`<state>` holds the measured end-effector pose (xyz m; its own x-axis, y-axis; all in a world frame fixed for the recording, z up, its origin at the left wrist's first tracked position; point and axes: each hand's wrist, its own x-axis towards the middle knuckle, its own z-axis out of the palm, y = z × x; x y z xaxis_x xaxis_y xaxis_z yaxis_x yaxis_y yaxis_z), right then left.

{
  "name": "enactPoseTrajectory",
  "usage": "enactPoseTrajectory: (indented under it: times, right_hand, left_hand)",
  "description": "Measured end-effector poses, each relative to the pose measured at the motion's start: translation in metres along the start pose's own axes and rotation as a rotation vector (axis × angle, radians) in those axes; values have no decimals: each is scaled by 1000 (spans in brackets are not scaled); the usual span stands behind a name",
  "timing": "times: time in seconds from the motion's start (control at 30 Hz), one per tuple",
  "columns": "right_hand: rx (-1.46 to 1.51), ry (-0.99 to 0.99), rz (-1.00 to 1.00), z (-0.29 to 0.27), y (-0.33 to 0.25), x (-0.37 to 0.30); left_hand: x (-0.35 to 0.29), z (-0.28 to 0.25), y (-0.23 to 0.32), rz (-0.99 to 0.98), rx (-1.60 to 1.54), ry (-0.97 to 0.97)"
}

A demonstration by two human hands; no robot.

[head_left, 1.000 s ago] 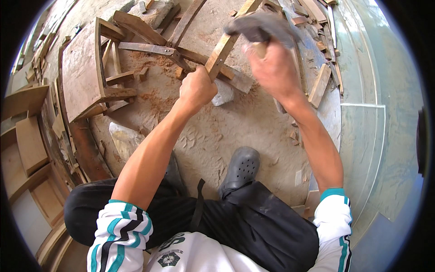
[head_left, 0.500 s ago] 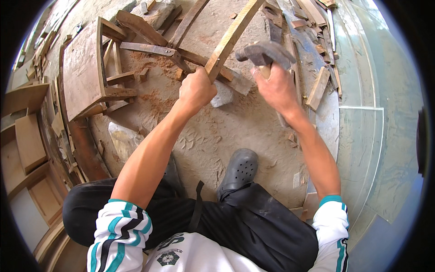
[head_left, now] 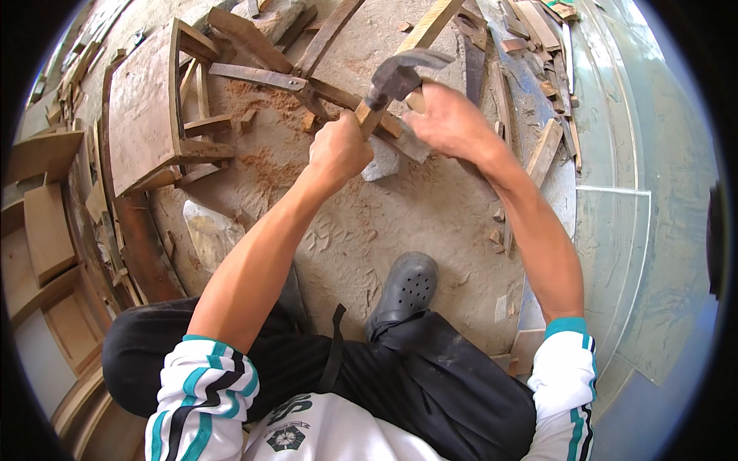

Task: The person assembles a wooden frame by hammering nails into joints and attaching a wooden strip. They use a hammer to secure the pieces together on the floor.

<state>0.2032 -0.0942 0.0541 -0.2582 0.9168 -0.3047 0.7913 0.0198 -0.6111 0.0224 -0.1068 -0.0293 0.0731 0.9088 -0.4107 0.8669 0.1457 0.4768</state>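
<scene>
My left hand (head_left: 339, 149) is closed around the near end of a pale wooden strip (head_left: 427, 29), which slants up and away to the far edge. In my right hand (head_left: 455, 123) is a claw hammer (head_left: 400, 79), gripped by its light wooden handle. The hammer's striking face is at the strip, just beyond my left fingers; a nail there cannot be made out. Beneath the strip lies a darker frame of joined wooden bars (head_left: 261, 75). Below my hands sits a grey stone block (head_left: 380, 160).
A box-like wooden piece (head_left: 144, 111) stands at the left, above a rusty curved metal sheet (head_left: 150, 253). Wooden panels (head_left: 51, 234) lean at the far left. Offcuts (head_left: 544, 152) lie at the right, beside glass sheets (head_left: 607, 261). Sawdust covers the dirt floor (head_left: 338, 238).
The hammer has swung down and to the left, its head now at the strip near my left hand. My left hand stays nearly in place, still gripping the strip.
</scene>
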Motion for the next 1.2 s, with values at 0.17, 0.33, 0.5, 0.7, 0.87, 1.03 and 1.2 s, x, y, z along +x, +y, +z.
enactPoseTrajectory:
  times: [0.17, 0.33, 0.5, 0.7, 0.87, 1.03, 1.2]
  right_hand:
    - [-12, 372, -133, -24, -24, -11]
    - [-40, 140, 45, -2, -13, -12]
    - [76, 104, 106, 3, 2, -4]
    - [92, 461, -88, -37, -14, -13]
    - [455, 110, 210, -23, 12, -10]
    - [739, -42, 260, -7, 40, 0]
    - [836, -44, 290, 4, 51, 10]
  left_hand:
    - [0, 1, -2, -19, -2, -3]
    - [2, 1, 1, -14, 3, -7]
    - [2, 2, 0, 0, -2, 3]
    - [1, 1, -1, -19, -7, -2]
    - [-1, -2, 2, -11, 6, -2]
    - [0, 0, 3, -6, 31, -4]
    - [2, 2, 4, 1, 72, -1]
